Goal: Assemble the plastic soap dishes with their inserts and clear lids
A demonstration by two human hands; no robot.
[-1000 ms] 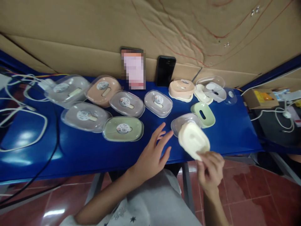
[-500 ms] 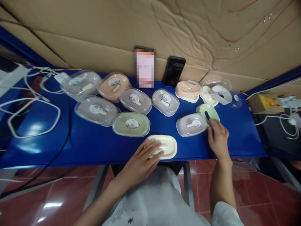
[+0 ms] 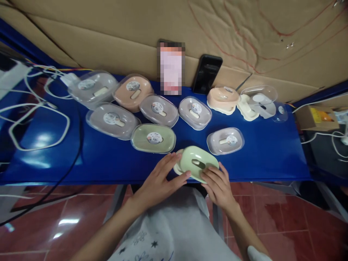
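A light-green oval cover [image 3: 189,156] with a slot in its middle sits tilted over a cream oval tray [image 3: 178,167] near the table's front edge. Through the slot something pale shows. My right hand [image 3: 219,186] grips the cover at its right end, fingers on top and the thumb underneath or hidden. At the left end, my left hand [image 3: 165,177] rests against tray and cover, its fingers stretched and its thumb spread apart. The tray's right part is hidden beneath the cover. Just behind stand a grey lidded box [image 3: 217,139] and a green lidded box [image 3: 144,139].
Several clear-lidded grey and peach boxes stand in rows behind; a peach box [image 3: 224,96] and loose clear lids [image 3: 259,92] lie at right. A black phone [image 3: 206,74] and a blurred screen [image 3: 171,69] lean against cardboard. White cables [image 3: 40,105] cross the left side.
My right hand has brought the green cover from beside the grey box at right to over the cream tray. My left hand has shifted from the tray's top to its left end.
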